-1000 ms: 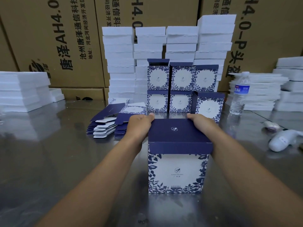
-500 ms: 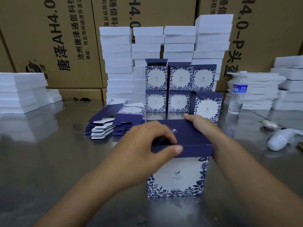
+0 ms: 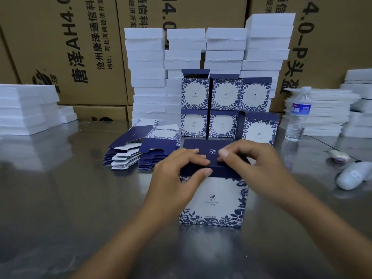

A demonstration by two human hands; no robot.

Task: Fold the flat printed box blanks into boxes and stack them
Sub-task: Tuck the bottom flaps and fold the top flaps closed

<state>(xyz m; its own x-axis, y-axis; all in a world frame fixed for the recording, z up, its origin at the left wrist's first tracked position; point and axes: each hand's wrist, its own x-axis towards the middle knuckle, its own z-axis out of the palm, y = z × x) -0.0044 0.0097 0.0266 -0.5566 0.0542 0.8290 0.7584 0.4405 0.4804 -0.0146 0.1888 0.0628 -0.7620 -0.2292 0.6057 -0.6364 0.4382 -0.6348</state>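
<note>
Navy lid (image 3: 201, 146) is getting closed off right now. The left hand (image 3: 177, 178) pinches its front lip, thumb underneath and fingers curled over the top. The right hand (image 3: 255, 168) has its fingers bent down on that same edge right beside it (can't see its thumb), fingertips nearly meeting. A second ago both hands sat on the lid's back corners. Then the left came round to the front, and now the right has followed. I'd read that as the lid already folded down and the tuck flap going in, so this box (image 3: 213, 200) looks basically done bar the last push. It stands upright on the shiny metal table (image 3: 60, 198).

Just behind the box is the stack of finished boxes (image 3: 223, 109), two rows high, with one more standing at its right end. Behind the box to the left lie the flat blanks (image 3: 128, 154), a fair pile left to fold. Farther behind it are white foam trays (image 3: 147, 77) and brown cartons (image 3: 60, 47). Off to the right of the box there's a water bottle (image 3: 298, 115) and a white handheld gadget (image 3: 352, 176).
</note>
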